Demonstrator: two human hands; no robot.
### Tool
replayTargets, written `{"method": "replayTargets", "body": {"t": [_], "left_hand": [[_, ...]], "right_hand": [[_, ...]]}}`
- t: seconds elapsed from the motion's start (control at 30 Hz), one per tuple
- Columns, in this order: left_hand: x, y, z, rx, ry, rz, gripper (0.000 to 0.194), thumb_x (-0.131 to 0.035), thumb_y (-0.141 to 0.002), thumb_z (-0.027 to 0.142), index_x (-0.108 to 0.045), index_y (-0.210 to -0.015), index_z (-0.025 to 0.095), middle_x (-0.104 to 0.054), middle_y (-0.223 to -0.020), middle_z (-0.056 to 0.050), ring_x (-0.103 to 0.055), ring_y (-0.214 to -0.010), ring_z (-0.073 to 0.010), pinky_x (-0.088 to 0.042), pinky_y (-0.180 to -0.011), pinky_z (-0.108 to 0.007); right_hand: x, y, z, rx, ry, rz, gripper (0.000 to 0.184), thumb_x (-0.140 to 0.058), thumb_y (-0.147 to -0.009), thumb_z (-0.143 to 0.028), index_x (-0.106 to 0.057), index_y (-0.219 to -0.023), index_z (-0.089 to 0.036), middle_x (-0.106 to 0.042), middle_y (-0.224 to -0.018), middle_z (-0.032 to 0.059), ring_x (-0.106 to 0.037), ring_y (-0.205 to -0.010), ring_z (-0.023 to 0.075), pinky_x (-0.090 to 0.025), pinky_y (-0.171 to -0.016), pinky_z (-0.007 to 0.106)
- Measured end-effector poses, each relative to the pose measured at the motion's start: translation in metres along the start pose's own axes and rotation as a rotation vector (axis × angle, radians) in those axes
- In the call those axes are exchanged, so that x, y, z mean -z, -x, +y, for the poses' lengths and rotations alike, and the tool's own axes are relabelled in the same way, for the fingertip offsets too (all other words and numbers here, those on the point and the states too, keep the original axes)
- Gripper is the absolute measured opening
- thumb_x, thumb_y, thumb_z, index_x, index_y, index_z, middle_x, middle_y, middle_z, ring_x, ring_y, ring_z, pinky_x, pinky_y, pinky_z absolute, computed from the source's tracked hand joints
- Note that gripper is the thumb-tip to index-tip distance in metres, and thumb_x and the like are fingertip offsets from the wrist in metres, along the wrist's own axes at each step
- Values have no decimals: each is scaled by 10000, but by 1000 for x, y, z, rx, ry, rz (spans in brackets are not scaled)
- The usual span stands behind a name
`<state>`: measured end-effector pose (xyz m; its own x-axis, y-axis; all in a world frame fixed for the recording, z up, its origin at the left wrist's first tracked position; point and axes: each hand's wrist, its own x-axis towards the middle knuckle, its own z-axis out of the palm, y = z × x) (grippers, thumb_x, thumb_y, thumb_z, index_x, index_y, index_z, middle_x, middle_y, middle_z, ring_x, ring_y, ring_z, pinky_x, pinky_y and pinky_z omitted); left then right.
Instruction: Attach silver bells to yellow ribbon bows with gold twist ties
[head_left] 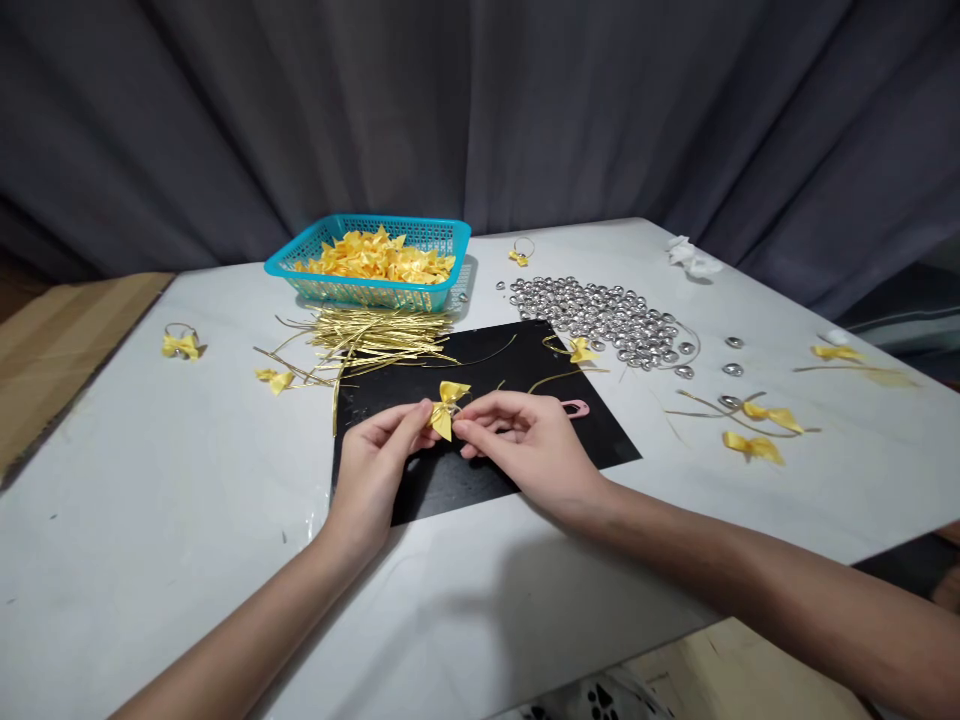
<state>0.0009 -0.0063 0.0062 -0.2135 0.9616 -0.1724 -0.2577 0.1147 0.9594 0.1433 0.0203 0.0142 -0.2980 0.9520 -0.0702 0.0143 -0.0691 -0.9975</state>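
A small yellow ribbon bow [448, 406] is pinched between both hands over a black mat [517, 375] in the middle of the table. My left hand [373, 470] grips its left side with thumb and fingers closed. My right hand [525, 437] pinches its right side. A pink object [576, 407] lies on the mat just past my right hand. Another yellow bow [580, 350] with a gold wire rests at the mat's far edge.
A teal basket [447, 291] of yellow ribbon pieces stands at the back, with a bundle of gold wire ties [375, 335] before it. A heap of silver beads [607, 315] lies to the right. Finished bows [754, 447] are scattered on the white table [165, 500].
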Motion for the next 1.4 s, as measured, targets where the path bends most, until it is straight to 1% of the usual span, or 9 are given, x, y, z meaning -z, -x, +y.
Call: {"method": "replayTargets", "body": {"t": [0.1, 0.27, 0.43, 0.67, 0.8, 0.93, 1.07, 1.27, 1.4], "left_hand": [[-1, 2, 0, 0, -26, -3, 163, -728, -687, 313, -736, -715, 152, -688, -689, -19, -565, -660, -109, -453, -656, -207], [-3, 4, 0, -6, -85, 5, 127, -763, -642, 280, -739, -718, 180, -718, -732, -15, -589, -690, -113, -455, -672, -207], [-2, 3, -2, -58, -136, 0, 138, -746, -660, 292, -721, -717, 168, -709, -728, -28, -599, -700, -133, -465, -675, -226], [-7, 6, 0, -130, -196, 51, 149, -734, -664, 296, -682, -691, 159, -674, -662, -7, -585, -634, -120, -456, -613, -211], [-9, 10, 1, -151, -192, 58, 127, -717, -678, 280, -678, -696, 160, -683, -678, -11, -608, -651, -128, -465, -630, -219], [-9, 11, 1, -128, -147, 38, 137, -729, -663, 280, -684, -720, 164, -693, -709, -15, -624, -692, -137, -476, -671, -227], [-8, 9, 0, -136, -110, 1, 129, -731, -663, 274, -681, -727, 174, -683, -715, -4, -622, -719, -135, -478, -696, -224], [-7, 5, -4, -44, -26, -31, 134, -720, -690, 295, -690, -748, 178, -681, -744, -2, -605, -713, -114, -474, -688, -206], [-10, 8, -2, -92, -93, -2, 147, -714, -688, 300, -671, -731, 166, -660, -716, -5, -592, -697, -123, -467, -671, -213]], "right_hand": [[1, -1, -1, -20, 1, 5, 251, -772, -616, -306, -654, -750, -130, -655, -670, 21, -635, -561, 113, -536, -578, 248], [0, -1, -2, -34, -23, -10, 247, -772, -611, -323, -640, -708, -138, -645, -635, 8, -629, -531, 105, -536, -557, 240], [-1, 0, 0, 7, 6, -34, 239, -744, -644, -353, -637, -702, -147, -648, -662, 16, -623, -549, 104, -532, -562, 242], [0, -1, 0, 96, 129, -15, 233, -699, -705, -366, -648, -747, -142, -585, -635, 0, -495, -509, 69, -431, -422, 181], [-3, -1, -1, 51, 40, -37, 269, -724, -670, -390, -631, -720, -143, -591, -638, 1, -547, -535, 78, -489, -483, 197], [-4, 0, -2, 19, -20, -10, 311, -759, -617, -405, -621, -714, -143, -603, -642, -6, -577, -509, 78, -520, -516, 218], [-2, -1, -3, -3, -71, 2, 329, -761, -607, -421, -619, -709, -142, -620, -625, -3, -611, -525, 94, -521, -533, 222], [0, -2, -2, -64, -105, -1, 330, -769, -599, -401, -595, -699, -139, -620, -572, -6, -616, -521, 99, -486, -506, 206], [-2, -2, -1, -62, -95, -15, 343, -774, -584, -406, -575, -686, -145, -610, -597, -10, -609, -519, 97, -485, -505, 212]]}}
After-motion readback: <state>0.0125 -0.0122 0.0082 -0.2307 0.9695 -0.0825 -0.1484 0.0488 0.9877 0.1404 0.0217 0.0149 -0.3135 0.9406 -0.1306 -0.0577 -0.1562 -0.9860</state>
